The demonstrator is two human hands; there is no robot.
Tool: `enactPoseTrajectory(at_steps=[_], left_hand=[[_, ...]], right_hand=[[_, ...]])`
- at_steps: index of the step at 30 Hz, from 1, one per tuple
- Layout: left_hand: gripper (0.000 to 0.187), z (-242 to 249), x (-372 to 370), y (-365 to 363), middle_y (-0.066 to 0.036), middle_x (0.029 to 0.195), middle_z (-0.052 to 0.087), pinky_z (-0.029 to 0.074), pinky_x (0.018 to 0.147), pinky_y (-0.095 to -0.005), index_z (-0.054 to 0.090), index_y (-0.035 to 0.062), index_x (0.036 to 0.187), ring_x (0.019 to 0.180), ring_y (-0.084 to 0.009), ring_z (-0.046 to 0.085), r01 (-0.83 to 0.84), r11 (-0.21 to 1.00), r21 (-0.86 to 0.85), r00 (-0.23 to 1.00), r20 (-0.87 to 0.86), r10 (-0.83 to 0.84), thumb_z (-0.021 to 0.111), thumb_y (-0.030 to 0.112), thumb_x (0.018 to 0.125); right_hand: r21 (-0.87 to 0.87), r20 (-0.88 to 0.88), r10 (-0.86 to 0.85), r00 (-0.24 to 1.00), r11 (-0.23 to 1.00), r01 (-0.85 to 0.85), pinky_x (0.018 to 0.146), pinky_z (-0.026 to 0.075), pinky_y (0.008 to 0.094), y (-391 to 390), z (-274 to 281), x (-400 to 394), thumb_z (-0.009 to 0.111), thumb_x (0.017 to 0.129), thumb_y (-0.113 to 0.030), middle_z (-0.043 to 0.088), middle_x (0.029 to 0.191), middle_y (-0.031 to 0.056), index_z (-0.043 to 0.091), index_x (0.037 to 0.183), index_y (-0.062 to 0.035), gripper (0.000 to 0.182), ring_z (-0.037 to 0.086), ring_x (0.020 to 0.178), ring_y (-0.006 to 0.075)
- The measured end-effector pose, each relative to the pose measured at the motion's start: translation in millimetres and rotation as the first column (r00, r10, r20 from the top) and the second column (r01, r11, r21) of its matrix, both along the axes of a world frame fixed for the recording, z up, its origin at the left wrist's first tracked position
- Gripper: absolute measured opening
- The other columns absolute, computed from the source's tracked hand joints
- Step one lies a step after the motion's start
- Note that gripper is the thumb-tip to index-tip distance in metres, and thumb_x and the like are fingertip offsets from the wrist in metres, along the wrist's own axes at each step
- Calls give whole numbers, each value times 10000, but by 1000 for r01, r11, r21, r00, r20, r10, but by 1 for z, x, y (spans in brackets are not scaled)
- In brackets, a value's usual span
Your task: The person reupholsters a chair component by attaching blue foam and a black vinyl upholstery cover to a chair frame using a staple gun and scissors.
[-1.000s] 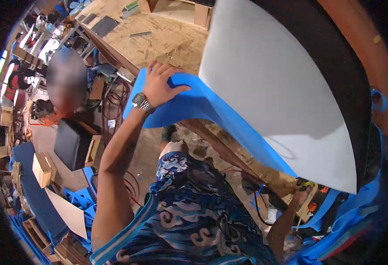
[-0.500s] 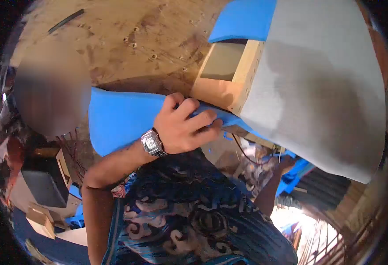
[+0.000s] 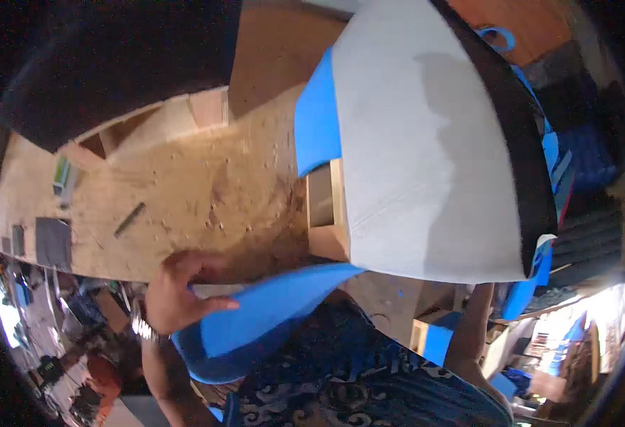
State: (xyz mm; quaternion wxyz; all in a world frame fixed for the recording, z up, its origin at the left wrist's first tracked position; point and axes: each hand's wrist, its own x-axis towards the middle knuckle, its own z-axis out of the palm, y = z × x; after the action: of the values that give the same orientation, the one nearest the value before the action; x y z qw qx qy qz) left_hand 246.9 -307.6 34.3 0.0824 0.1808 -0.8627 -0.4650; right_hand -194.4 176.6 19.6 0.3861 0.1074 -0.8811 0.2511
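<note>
Left hand (image 3: 177,295) is pinching the blue foam sheet (image 3: 255,320) at the workbench (image 3: 184,199) edge, while the right forearm drops out of view, so can't tell its grip.

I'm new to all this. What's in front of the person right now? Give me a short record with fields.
Setting: workshop, chipboard workbench
Left hand: grips the edge of a blue foam sheet
Right hand: out of sight; only the right forearm shows, reaching down
Main piece: wooden frame covered with grey fabric, black strip along its far edge
Wrist: metal watch
On bench: dark slim tool
</note>
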Motion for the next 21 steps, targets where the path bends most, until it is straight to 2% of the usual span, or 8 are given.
enactPoseTrajectory(at_steps=[4, 10, 13, 14, 16, 17, 20, 21], left_hand=[[356, -3, -122, -54, -63, 1049, 556, 400, 856, -306, 520, 25, 1096, 969, -166, 521, -20, 972, 235, 828, -541, 148, 594, 214, 803], [627, 3, -339, -113, -114, 1240, 480, 312, 963, -304, 399, 40, 1278, 1145, -204, 435, -231, 921, 313, 786, -498, 366, 365, 522, 879], [744, -4, -407, -113, -117, 1282, 439, 267, 1005, -309, 363, 26, 1300, 1199, -212, 384, -72, 841, 537, 856, -399, 328, 253, 614, 857], [821, -14, -423, -112, -124, 1292, 423, 268, 1010, -307, 344, 19, 1307, 1192, -220, 393, 58, 825, 563, 801, -519, 298, 192, 669, 828], [818, -18, -427, -116, -123, 1270, 439, 294, 993, -294, 348, 9, 1301, 1166, -207, 418, 301, 708, 639, 754, -614, 233, 206, 664, 831], [813, -19, -424, -116, -121, 1259, 448, 301, 989, -292, 354, 6, 1295, 1157, -203, 426, 281, 702, 655, 756, -602, 258, 206, 659, 834], [800, -11, -386, -91, -116, 1225, 474, 320, 974, -283, 371, -3, 1279, 1128, -188, 448, 189, 681, 708, 761, -544, 354, 207, 647, 843], [790, -22, -378, -92, -108, 1186, 497, 341, 959, -280, 393, -14, 1255, 1098, -176, 466, 73, 782, 620, 705, -586, 399, 213, 639, 848]], right_hand=[[-75, -92, 66, 994, 995, -73, 1021, 210, 428, -28, -16, 14, 333, 902, -399, 307, 1305, 212, 218, 1346, -33, 586, 323, 1197, 316], [-308, -109, 164, 980, 932, -190, 1043, 178, 423, -66, -27, 50, 291, 930, -392, 268, 1355, 213, 205, 1353, -34, 561, 291, 1250, 309], [-609, 75, 298, 952, 770, -193, 1065, 118, 378, -93, -11, 71, 302, 926, -404, 61, 1428, 142, 80, 1373, -12, 634, 137, 1305, 271], [-626, 69, 284, 956, 759, -180, 1069, 88, 361, -79, -32, 55, 283, 927, -422, 62, 1434, 135, 55, 1377, -18, 646, 124, 1310, 265], [-824, -53, 478, 877, 476, -309, 1063, 99, 355, -93, -27, 64, 295, 940, -350, 67, 1439, 133, 86, 1386, -60, 572, 119, 1313, 245], [-850, -58, 536, 842, 416, -324, 1065, 91, 347, -94, -21, 66, 316, 936, -318, 71, 1438, 132, 56, 1387, -60, 581, 102, 1315, 259], [-842, 16, 627, 779, 428, -328, 1056, 114, 343, -84, -14, 50, 321, 933, -327, 127, 1410, 132, 111, 1363, -50, 553, 143, 1295, 256], [-836, 37, 654, 755, 434, -336, 1053, 122, 342, -78, -11, 43, 323, 932, -330, 146, 1401, 132, 130, 1355, -47, 545, 157, 1289, 254]])
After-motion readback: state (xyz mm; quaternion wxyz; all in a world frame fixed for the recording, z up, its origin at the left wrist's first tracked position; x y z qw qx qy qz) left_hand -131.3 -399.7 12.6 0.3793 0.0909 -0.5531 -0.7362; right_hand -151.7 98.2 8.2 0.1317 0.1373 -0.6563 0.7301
